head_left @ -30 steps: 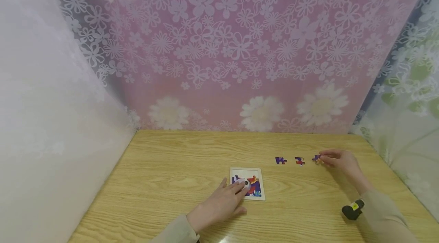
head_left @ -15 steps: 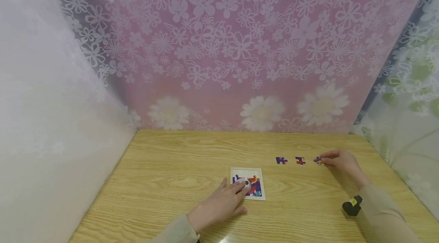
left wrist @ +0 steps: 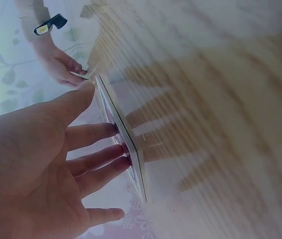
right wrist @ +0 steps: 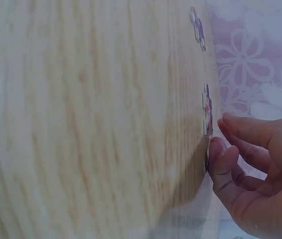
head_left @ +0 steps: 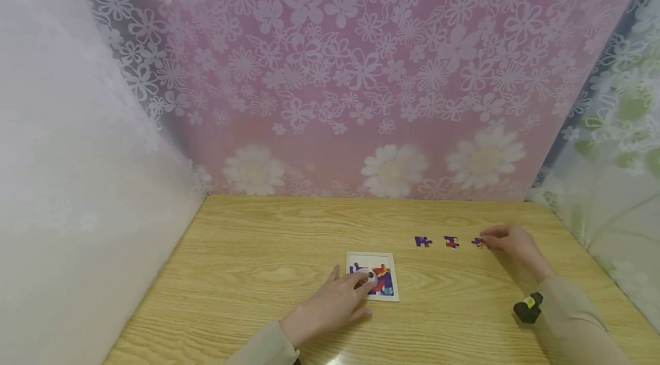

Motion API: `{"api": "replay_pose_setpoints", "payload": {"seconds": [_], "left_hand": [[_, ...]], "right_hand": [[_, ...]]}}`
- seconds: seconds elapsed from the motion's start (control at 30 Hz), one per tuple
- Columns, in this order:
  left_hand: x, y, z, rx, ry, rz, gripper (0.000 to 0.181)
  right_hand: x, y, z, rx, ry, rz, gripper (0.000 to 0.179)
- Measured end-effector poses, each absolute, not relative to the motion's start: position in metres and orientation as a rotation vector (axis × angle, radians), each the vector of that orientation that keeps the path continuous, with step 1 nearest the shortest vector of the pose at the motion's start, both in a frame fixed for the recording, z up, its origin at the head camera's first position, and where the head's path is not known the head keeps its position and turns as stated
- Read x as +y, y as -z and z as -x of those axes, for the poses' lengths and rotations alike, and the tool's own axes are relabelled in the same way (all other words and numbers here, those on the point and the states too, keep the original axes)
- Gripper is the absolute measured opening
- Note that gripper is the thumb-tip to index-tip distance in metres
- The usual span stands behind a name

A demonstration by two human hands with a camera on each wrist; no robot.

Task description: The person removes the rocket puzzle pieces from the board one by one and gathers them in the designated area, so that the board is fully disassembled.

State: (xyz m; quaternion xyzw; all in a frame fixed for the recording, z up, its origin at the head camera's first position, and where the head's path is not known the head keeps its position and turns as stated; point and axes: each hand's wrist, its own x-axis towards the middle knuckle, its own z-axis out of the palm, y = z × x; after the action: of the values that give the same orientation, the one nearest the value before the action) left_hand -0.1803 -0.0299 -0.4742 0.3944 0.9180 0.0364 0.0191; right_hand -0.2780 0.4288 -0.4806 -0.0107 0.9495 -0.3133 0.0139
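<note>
Left hand [head_left: 330, 305] flat on the table [head_left: 247, 273], fingers spread and straight, tips resting on the left part of the puzzle board [head_left: 373, 275]. Board lying flat near the table's middle, partly filled with coloured pieces. Right of the board and a little farther back, 3 loose pieces in a row: piece 1 [head_left: 423, 242], piece 2 [head_left: 451, 243], piece 3 [head_left: 479, 243]. Right hand [head_left: 513, 246] at piece 3, fingertips curled in, seemingly pinching it, though too blurred to be sure. Black wrist camera [head_left: 528, 307] behind that hand.
</note>
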Motion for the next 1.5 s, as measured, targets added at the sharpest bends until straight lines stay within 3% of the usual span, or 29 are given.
{"api": "replay_pose_setpoints", "payload": {"seconds": [0.37, 1.0, 1.27, 1.5], "left_hand": [[-0.029, 0.476, 0.183, 2.862, -0.093, -1.243, 0.057], [-0.032, 0.471, 0.174, 2.872, -0.037, -1.364, 0.055], [-0.031, 0.472, 0.161, 2.832, 0.051, -1.303, 0.068], [-0.032, 0.473, 0.157, 2.851, 0.077, -1.310, 0.069]], "right_hand": [[0.421, 0.475, 0.272, 2.958, 1.175, -0.051, 0.060], [0.354, 0.441, 0.260, 2.955, 1.375, 0.171, 0.050], [0.322, 0.438, 0.259, 2.909, 1.384, 0.276, 0.045], [0.291, 0.442, 0.262, 2.854, 1.451, 0.333, 0.039]]}}
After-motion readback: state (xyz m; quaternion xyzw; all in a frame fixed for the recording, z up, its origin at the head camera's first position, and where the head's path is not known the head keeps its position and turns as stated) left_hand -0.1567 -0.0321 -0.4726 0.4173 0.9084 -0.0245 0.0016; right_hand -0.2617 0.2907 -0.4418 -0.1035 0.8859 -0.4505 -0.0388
